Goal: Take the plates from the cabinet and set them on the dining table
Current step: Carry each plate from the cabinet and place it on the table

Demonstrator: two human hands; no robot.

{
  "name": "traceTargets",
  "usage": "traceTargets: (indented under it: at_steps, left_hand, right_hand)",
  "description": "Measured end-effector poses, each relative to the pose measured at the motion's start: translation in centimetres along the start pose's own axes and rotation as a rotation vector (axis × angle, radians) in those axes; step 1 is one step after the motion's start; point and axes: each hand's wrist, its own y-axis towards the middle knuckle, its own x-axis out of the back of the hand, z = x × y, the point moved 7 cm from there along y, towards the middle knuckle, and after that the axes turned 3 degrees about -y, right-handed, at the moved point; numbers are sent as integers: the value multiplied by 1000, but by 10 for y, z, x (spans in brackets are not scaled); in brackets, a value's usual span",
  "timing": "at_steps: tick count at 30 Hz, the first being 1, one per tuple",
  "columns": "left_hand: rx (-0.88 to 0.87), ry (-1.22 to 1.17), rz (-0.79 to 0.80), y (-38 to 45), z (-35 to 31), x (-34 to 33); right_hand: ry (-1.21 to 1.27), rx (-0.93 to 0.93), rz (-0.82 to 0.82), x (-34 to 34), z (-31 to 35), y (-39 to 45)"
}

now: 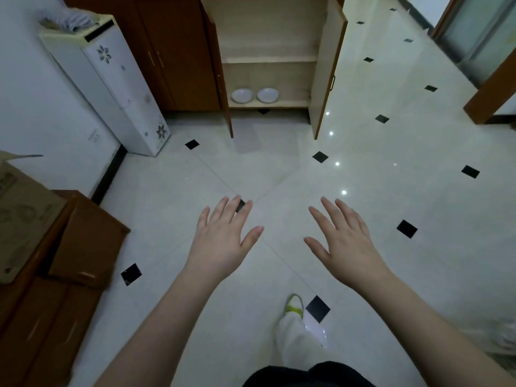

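Two plates, the left plate [242, 95] and right plate [267, 94], are sitting side by side on the open cabinet [268, 58]'s bottom shelf at 12 o'clock; the left hand [223, 241] and right hand [344, 241] are hovering wide, fingers spread and holding nothing, well apart from them, seemingly readying one hand per plate.

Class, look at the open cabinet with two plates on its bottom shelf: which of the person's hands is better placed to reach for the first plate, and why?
Neither clearly. The left hand and right hand are open, level and far from both plates. The left plate lies nearer the left hand's side, so left narrowly; the right plate lies about midway.
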Motion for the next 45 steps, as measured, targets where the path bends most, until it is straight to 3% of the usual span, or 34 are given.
traceTargets:
  at_steps: [5,14,27,34,45]
  left_hand:
    - [-27,74,82,78,-11,-21]
    - [68,2,141,194,2,-18]
    - [75,11,134,364,131,-14]
    - [46,19,193,483,187,16]
    - [-75,56,248,672,153,5]
  right_hand:
    - [80,3,-11,6,-28,81]
    - [33,53,56,2,-54,202]
    - [-73,158,82,-18,3,419]
    - [-86,57,87,-6,2,526]
    - [-93,-65,114,-28,-81,670]
